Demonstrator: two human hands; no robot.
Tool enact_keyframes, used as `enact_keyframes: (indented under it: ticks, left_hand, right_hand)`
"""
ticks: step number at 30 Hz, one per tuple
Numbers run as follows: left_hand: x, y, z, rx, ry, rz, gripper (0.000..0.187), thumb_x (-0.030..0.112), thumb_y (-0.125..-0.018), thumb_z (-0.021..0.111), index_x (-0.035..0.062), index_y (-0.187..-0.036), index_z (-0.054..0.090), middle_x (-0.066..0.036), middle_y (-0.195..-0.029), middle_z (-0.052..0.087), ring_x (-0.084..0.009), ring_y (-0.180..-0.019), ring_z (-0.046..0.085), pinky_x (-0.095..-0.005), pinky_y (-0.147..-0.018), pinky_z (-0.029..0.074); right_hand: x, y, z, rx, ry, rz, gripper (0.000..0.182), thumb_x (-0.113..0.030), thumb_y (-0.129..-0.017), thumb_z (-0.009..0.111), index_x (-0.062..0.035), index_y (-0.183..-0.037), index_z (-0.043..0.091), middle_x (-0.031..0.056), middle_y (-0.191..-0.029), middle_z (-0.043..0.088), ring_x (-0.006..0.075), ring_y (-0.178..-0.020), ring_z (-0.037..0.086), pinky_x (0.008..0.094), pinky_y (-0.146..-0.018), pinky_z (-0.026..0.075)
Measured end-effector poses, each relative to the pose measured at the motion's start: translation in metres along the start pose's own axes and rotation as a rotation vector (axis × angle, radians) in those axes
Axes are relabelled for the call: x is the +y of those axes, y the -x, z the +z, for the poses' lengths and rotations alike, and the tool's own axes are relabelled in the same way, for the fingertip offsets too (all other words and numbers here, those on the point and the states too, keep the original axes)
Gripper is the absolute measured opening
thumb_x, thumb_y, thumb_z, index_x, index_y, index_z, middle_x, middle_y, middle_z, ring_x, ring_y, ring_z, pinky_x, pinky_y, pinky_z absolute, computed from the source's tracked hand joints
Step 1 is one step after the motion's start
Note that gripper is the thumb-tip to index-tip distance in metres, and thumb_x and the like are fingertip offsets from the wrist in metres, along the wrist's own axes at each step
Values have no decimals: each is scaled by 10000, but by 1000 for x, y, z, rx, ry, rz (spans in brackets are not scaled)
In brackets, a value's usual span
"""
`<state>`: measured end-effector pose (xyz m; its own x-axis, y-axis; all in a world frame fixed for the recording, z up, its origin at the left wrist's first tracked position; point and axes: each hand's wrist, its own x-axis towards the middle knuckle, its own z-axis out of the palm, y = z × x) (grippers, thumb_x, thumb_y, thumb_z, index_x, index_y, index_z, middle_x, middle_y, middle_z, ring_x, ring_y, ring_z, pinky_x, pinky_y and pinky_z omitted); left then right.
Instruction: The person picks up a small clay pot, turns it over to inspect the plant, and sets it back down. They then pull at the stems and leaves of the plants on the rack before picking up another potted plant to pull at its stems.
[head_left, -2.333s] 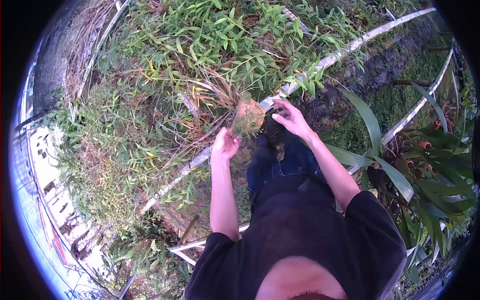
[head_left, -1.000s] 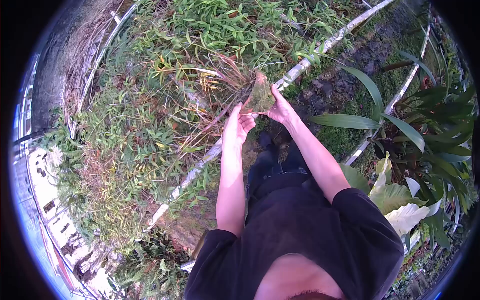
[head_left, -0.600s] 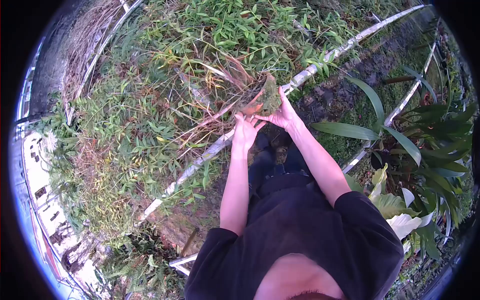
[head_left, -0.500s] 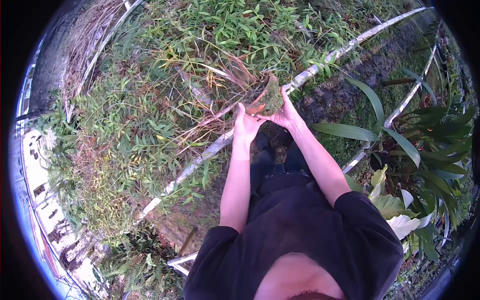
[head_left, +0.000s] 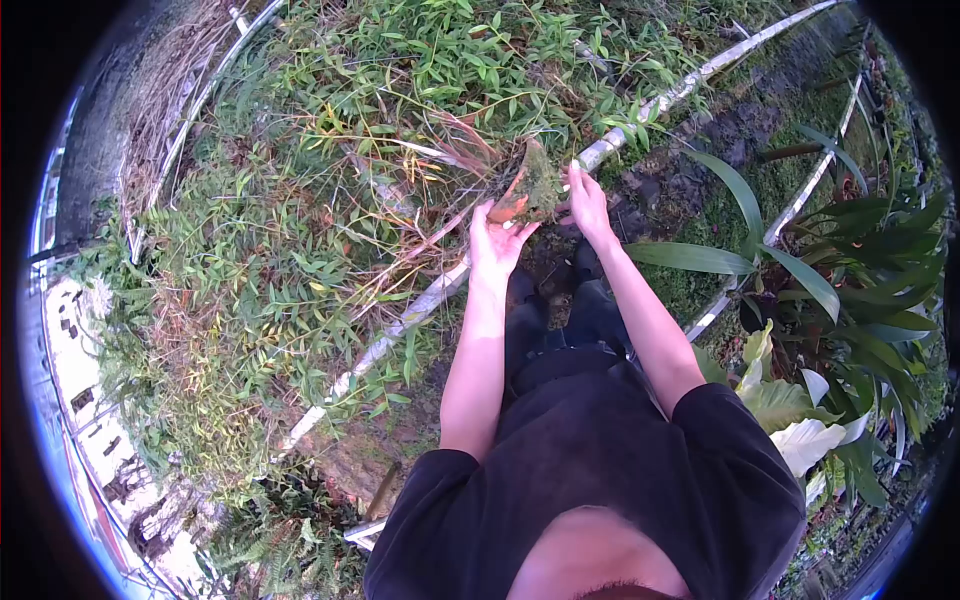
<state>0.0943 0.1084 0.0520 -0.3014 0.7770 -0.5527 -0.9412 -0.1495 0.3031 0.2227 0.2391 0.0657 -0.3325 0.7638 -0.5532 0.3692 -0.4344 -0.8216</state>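
A curved, moss-covered piece (head_left: 541, 185) with an orange-brown edge, like a broken clay pot, is in front of me at the rim of the plant bed. My left hand (head_left: 494, 242) holds its lower left part, thumb up along the edge and fingers under it. Just right of the piece, my right hand (head_left: 587, 203) has its fingers bent together near the mossy side; whether anything small is between them cannot be made out. Dry reddish stems and roots (head_left: 470, 150) lie against the piece on its left.
A pale rail (head_left: 425, 300) runs diagonally beneath my hands. Dense green plants (head_left: 300, 250) fill the bed beyond it. Broad-leaved plants (head_left: 800, 275) stand at the right beside a second pale rail (head_left: 800, 200). Dark mossy ground (head_left: 700, 170) lies between the rails.
My right hand has come off the piece's lower edge and moved slightly right, its fingers now drawn together. My left hand still supports the piece, which has shifted slightly left.
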Motion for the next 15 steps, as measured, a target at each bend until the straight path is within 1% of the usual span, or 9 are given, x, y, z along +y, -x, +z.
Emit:
enact_keyframes:
  ticks: [1,2,3,5,6,7,9,12,15]
  left_hand:
    - [1,0,2,13,-16,-1,426,379,-950,540,40,-1208,557,-169,-1257,614,-361,-1168,578,-589,-981,491]
    - [1,1,3,30,-31,-1,422,386,-948,539,52,-1205,560,-157,-1253,619,-354,-1162,581,-579,-981,491]
    - [3,2,4,45,-47,0,417,393,-946,538,64,-1201,564,-145,-1248,624,-347,-1155,585,-570,-981,491]
    - [4,3,5,52,-73,-21,438,420,-940,532,95,-1234,549,-109,-1268,597,-325,-1146,579,-573,-979,478]
    - [4,7,11,59,-58,-23,442,423,-940,532,102,-1244,544,-102,-1271,588,-318,-1148,576,-581,-979,474]
    - [5,10,17,64,-45,-24,447,426,-939,531,109,-1254,539,-95,-1274,579,-312,-1149,573,-588,-979,469]
    - [7,13,25,106,-23,-26,446,393,-930,519,99,-1264,550,-94,-1257,574,-297,-1143,583,-616,-1008,460]
    - [10,12,27,130,-9,-38,457,392,-924,536,96,-1272,540,-112,-1266,557,-298,-1173,565,-616,-1011,458]
    - [11,13,27,174,1,-39,491,363,-905,592,92,-1307,514,-145,-1295,516,-307,-1210,538,-619,-1024,451]
  right_hand:
    - [4,2,0,197,127,-257,542,-443,-999,525,22,-1267,601,185,-1204,629,236,-981,687,365,-777,575]
    - [8,10,-2,193,99,-444,535,-394,-955,602,16,-1298,584,185,-1236,608,265,-1031,663,395,-844,550]
    - [-4,28,0,188,69,-632,559,-345,-911,680,10,-1328,567,186,-1268,588,293,-1082,640,425,-912,526]
    - [-14,40,1,158,389,-955,670,-303,-814,785,-13,-1369,546,170,-1349,541,338,-1197,559,454,-1024,452]
    - [-15,38,4,96,488,-993,805,-352,-751,826,-32,-1417,506,163,-1382,520,351,-1250,505,446,-1037,442]
    - [-13,36,10,159,494,-993,726,-326,-733,842,-32,-1345,583,151,-1339,561,341,-1213,541,437,-1009,462]
    - [-6,32,15,223,421,-1020,508,-213,-726,847,-39,-1179,699,115,-1171,657,305,-1109,601,398,-949,494]
    - [5,32,24,332,317,-1097,305,-99,-714,837,-54,-1006,760,69,-949,692,259,-941,638,363,-848,509]
    - [7,36,30,371,269,-1017,222,-49,-718,822,-62,-930,758,53,-838,668,244,-834,625,361,-766,493]
